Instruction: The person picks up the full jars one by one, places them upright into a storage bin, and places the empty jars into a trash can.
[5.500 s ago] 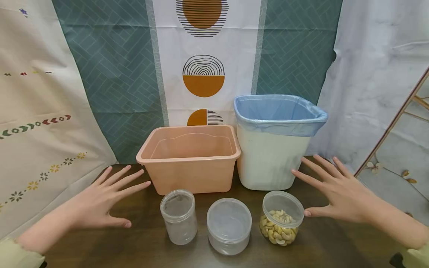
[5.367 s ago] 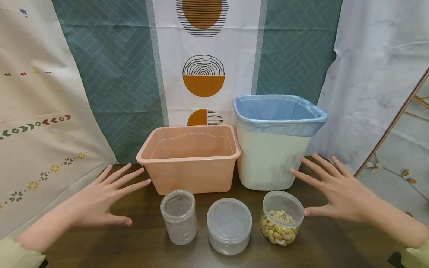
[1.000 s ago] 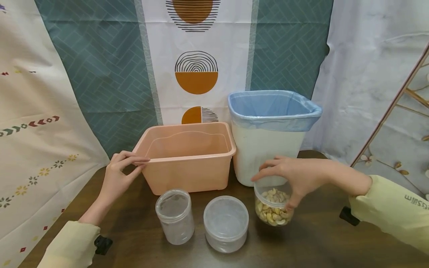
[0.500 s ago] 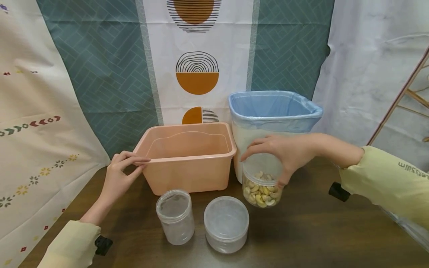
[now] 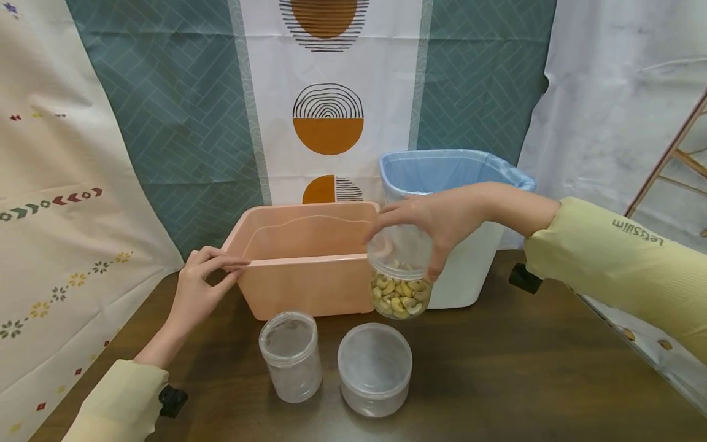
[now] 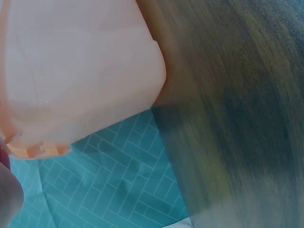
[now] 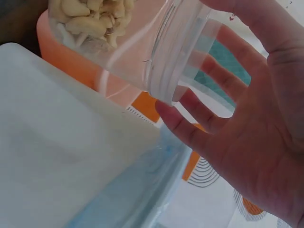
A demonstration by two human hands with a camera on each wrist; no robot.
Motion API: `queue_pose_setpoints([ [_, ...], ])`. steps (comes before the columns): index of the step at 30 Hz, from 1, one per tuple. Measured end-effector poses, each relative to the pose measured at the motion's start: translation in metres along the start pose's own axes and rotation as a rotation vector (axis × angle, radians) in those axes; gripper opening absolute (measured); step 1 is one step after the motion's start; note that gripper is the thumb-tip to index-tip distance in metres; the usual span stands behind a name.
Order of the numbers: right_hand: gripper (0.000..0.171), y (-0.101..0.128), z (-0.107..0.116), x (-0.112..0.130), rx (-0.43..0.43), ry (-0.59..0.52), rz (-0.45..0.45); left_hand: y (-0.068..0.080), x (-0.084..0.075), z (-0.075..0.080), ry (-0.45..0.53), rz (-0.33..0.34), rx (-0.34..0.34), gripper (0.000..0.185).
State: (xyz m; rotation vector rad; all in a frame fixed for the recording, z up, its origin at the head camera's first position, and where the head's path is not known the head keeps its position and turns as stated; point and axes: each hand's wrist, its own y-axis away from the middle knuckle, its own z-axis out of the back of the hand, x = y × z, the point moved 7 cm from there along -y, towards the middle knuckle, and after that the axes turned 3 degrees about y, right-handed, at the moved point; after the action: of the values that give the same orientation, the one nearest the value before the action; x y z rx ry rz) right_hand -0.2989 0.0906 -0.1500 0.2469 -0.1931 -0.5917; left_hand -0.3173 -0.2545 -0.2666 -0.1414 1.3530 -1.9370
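"Cashew jar [image 5: 399,270]: where is it in the head view?"

"Raised off the dark table [image 5: 530,356], in front of the peach tub's [image 5: 306,285] right end and beside the white bin [image 5: 466,270] with its blue liner [image 5: 442,166]. The right hand [image 5: 433,221] grips it from above near the rim, fingers and thumb spread around it."

"And the left hand [image 5: 201,276]?"

"Pinching the tub's rim at the near left corner. Nearer the person stand a tall clear jar [image 5: 291,362] and a wide clear jar [image 5: 374,374]."

"Any writing?"

"Upside-down lettering [image 5: 637,232] on the right sleeve [image 5: 613,270]. It starts 'Let'; the rest is too small to be sure of."

"Left wrist view?"

"Tub wall and table, with a sliver of hand at the edge; from there I cannot tell how its fingers lie."

"Right wrist view?"

"Fingertips curve against the jar's rim, and cashews [image 7: 95,21] fill its base."
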Motion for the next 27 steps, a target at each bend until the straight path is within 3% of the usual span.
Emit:
queue_pose_setpoints([
  [10, 0.092, -0.03, 0.031, 0.009, -0.054, 0.044, 0.065, 0.0, 0.002, 0.0, 0.008, 0.022, -0.004, 0.028],
  [27, 0.09, -0.086, 0.066, -0.008, -0.088, 0.058, -0.033, 0.002, 0.006, -0.006, 0.006, 0.004, -0.015, 0.027],
])
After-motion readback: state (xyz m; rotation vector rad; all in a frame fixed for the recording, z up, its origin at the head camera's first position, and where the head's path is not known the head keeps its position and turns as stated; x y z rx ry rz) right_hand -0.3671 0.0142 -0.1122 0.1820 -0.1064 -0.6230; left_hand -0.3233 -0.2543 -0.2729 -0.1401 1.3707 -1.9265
